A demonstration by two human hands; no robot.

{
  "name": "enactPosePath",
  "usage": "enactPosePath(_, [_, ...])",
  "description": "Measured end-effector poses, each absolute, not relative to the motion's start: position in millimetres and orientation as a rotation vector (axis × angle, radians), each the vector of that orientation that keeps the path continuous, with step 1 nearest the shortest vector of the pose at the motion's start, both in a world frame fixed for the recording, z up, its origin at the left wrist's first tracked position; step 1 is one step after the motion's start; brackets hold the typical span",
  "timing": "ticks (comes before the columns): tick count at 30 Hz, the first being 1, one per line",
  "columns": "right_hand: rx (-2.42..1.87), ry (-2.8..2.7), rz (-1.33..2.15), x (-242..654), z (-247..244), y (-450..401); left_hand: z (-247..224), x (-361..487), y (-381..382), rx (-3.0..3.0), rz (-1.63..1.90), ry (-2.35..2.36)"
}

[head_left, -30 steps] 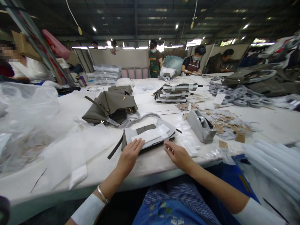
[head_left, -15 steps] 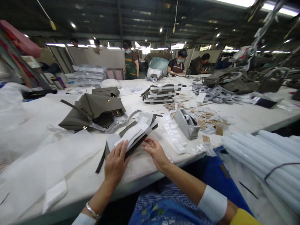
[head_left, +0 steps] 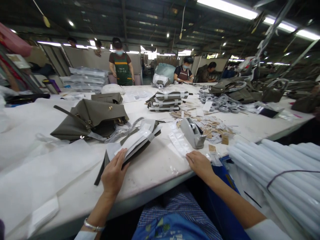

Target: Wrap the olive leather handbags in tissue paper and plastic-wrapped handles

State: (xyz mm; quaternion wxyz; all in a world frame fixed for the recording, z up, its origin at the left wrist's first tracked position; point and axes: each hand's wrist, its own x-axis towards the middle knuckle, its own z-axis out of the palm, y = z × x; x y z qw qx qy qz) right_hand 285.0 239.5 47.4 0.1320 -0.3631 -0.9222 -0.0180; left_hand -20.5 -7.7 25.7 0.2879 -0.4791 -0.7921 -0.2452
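Observation:
My left hand (head_left: pixel 113 173) grips the near end of a folded bundle (head_left: pixel 137 138), olive-grey straps wrapped in white paper, lying slantwise on the table. Its thumb is on the near side, fingers over the paper. Off to the right, my right hand (head_left: pixel 200 165) pinches the near end of a strip of white packets (head_left: pixel 180 141). Just beyond that hand stands a grey tape dispenser (head_left: pixel 192 133). Behind the bundle an olive-grey handbag (head_left: pixel 92 116) lies on its side, its mouth open.
Wrapped bundles form a stack (head_left: pixel 166 101) farther back. Tags with strings (head_left: pixel 215 126) and grey rings of wrapped handles (head_left: pixel 222 101) lie to the right. White rolls (head_left: pixel 275 166) flank the table's right edge. Paper sheets (head_left: pixel 50 173) cover the left. Co-workers (head_left: pixel 121 68) are across the table.
My right hand has left the bundle's side and moved right to the white packet strip. My left hand stays on the bundle. One co-worker across the table has turned toward it.

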Motion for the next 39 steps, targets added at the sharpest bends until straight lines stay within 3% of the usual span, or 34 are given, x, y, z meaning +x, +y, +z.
enactPosePath(5, [-1.169, -2.552, 0.174, 271.9, 66.0, 257.7, 20.3, -21.9, -6.9, -1.348, -0.639, -2.095])
enactPosePath(10, [-1.277, -2.35, 1.037, 257.5, 82.6, 284.7, 19.5, -23.0, -7.4, -1.299, -0.659, -2.096])
enactPosePath(12, [-1.298, -2.26, 1.226, 252.2, 86.4, 296.1, 19.6, -23.0, -7.4, -1.298, -0.67, -2.084])
enactPosePath(23, [-1.16, -1.81, 1.245, 181.2, 157.1, 368.3, 19.2, -25.6, -6.9, -1.27, -0.71, -2.059])
enactPosePath(28, [-0.915, -1.773, 1.179, 145.9, 187.5, 339.5, 15.4, -29.5, -7.2, -1.167, -0.773, -2.043])
enactPosePath(31, [-0.784, -1.86, 1.274, 142.0, 171.2, 283.9, 14.6, -29.6, -8.4, -1.062, -0.829, -2.075])
enactPosePath(37, [-0.583, -2.391, 1.651, 167.9, 88.2, 172.5, 20.9, -28.3, -10.3, -0.921, -0.898, -2.112])
enactPosePath(39, [-0.5, -2.606, 1.614, 178.2, 74.8, 155.4, 22.8, -28.0, -10.7, -0.923, -0.916, -2.104])
